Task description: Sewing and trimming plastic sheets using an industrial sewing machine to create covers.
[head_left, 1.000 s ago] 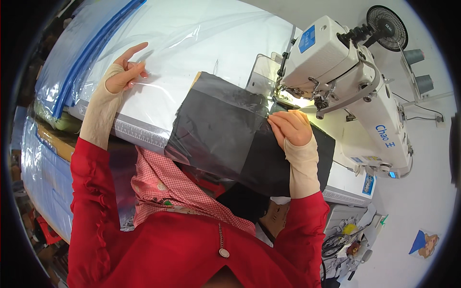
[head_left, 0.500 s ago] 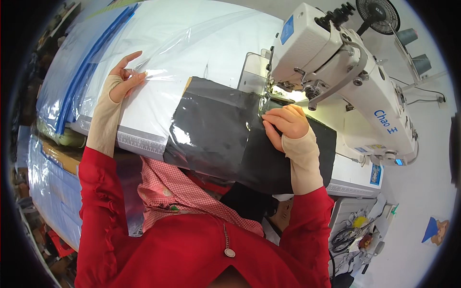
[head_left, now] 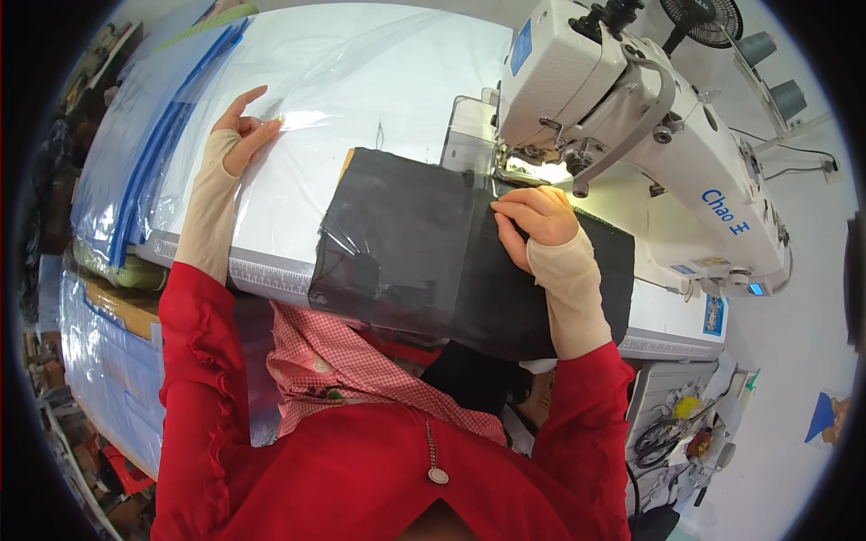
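Black fabric (head_left: 397, 234) lies across the sewing table, with its far edge by the presser foot (head_left: 502, 171) of a white sewing machine (head_left: 577, 90). My right hand (head_left: 538, 216) presses on it just in front of the foot, thumb and fingers pinched together; what lies between the fingertips is partly hidden. A clear plastic sheet (head_left: 307, 119) spreads over the table and appears to overlap part of the fabric. At the left, my left hand (head_left: 242, 131) pinches this sheet between thumb and fingers, index finger stretched out.
A ruler strip (head_left: 271, 275) runs along the table's near edge. Blue-edged plastic sheets (head_left: 171, 135) are stacked at the left. Thread cones (head_left: 787, 99) and a fan (head_left: 708, 18) stand behind the machine. A tray with cables (head_left: 663, 433) sits below right.
My left hand has shifted slightly right, toward the machine. Bright glare on the black fabric has lessened. My right hand stays beside the presser foot. The whole view has shifted a little.
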